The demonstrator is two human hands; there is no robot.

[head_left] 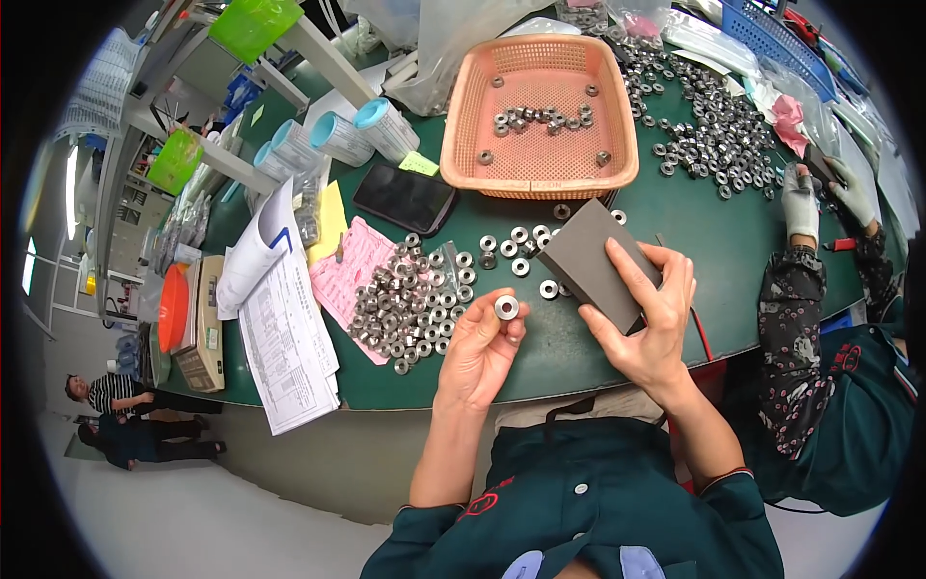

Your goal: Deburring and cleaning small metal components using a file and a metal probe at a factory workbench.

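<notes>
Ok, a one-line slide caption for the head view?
Left hand pinches a metal ring; right hand holds a grey block above the green table.

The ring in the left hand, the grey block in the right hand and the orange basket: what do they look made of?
Ring: metal by its look, bright silvery with sharp glints, likely steel. Grey block: matte, dull dark grey with no shine, perhaps an abrasive or foam pad; the look leaves it open. Orange basket: moulded plastic, with a perforated floor and an even, slightly glossy colour.
</notes>
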